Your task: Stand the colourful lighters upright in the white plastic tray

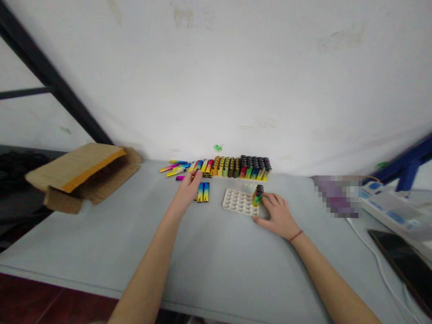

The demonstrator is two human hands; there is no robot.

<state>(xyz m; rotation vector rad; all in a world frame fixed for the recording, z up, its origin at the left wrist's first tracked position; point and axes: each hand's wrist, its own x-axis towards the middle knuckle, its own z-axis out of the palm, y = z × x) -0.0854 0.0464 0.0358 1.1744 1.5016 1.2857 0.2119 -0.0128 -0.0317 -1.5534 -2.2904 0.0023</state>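
Observation:
My left hand (187,188) is over the left group of bright metallic tubes, thumb and fingers pinched together; what sits between them is mostly hidden. Just below its fingertips, blue-and-yellow tubes (203,192) lie side by side on the table. A white tray (236,203) with rows of round pockets lies between my hands, its left part bare. A few black-topped tubes (258,195) stand upright at its right end. My right hand (278,216) rests against that end, thumb near the front corner and fingers spread beside the upright tubes.
Along the wall stand rows of black-topped tubes (254,168) and gold-toned ones (226,166). Loose shiny tubes (173,168) lie left of them. An opened cardboard box (91,175) is at the left. A phone (401,258), white cable (374,256) and plastic case (398,211) lie at the right.

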